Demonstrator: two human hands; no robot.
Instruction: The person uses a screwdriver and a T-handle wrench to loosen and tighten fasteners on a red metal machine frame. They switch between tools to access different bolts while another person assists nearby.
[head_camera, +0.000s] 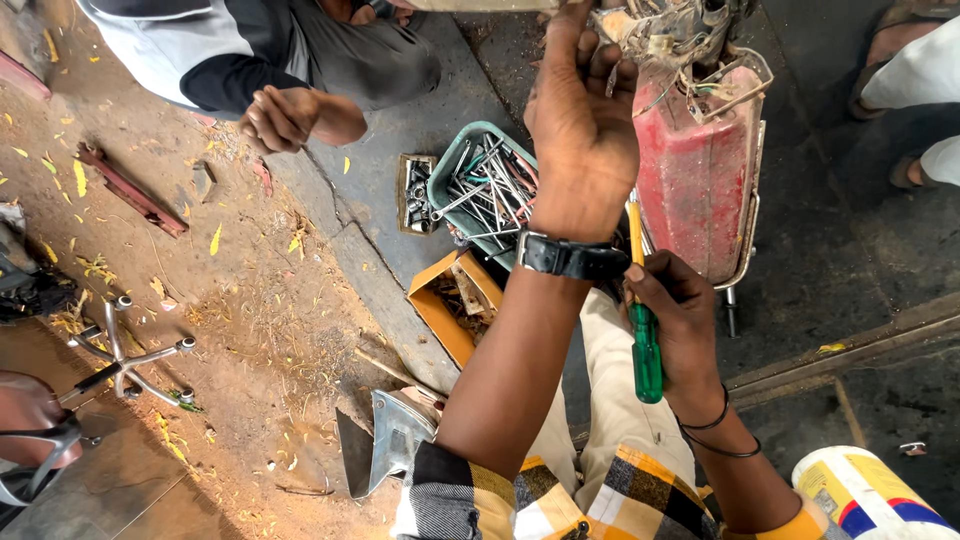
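Dusty ground; of two hands, left (580, 120) grips wiring (660, 35), right (675, 320) one screwdriver (645, 345).

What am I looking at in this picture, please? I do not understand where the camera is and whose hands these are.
The camera sits on a person's head and looks down, so the two arms coming from the bottom edge are that person's own hands. The left hand, with a black wristwatch, reaches up to a tangle of wires and parts above a worn red machine body. The right hand holds a screwdriver with a green handle and a yellow shaft.

On the ground below lie a green tray of wrenches, a small box of sockets and an open orange box. At the top, another person's hand belongs to someone crouching nearby.
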